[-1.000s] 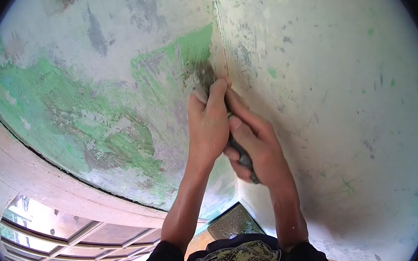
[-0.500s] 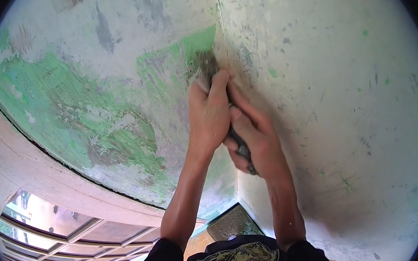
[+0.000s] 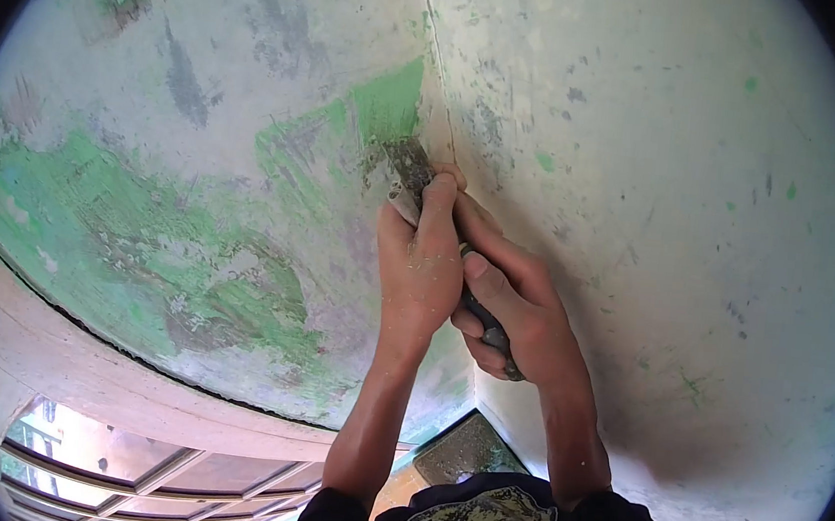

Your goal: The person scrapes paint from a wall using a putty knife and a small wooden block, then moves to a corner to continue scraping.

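Observation:
A scraper point(image 3: 407, 167) with a flat dirty blade rests against the wall just left of the inside corner point(image 3: 442, 92). My right hand point(image 3: 518, 310) is closed around its dark handle, which shows below my fingers. My left hand point(image 3: 421, 261) lies over the blade's lower part, fingers pressing it to the wall. A patch of green paint point(image 3: 384, 105) sits right above the blade tip. The middle of the scraper is hidden under both hands.
The left wall point(image 3: 173, 187) carries worn green and grey paint patches; the right wall point(image 3: 673, 215) is mostly whitish with small green specks. A wooden frame point(image 3: 76, 358) with window panes point(image 3: 97, 461) runs below left. A dark tile point(image 3: 464, 451) lies at the corner's foot.
Both hands with the scraper slid up along the wall half a second ago, then came back down; more of the blade shows above my left fingers now.

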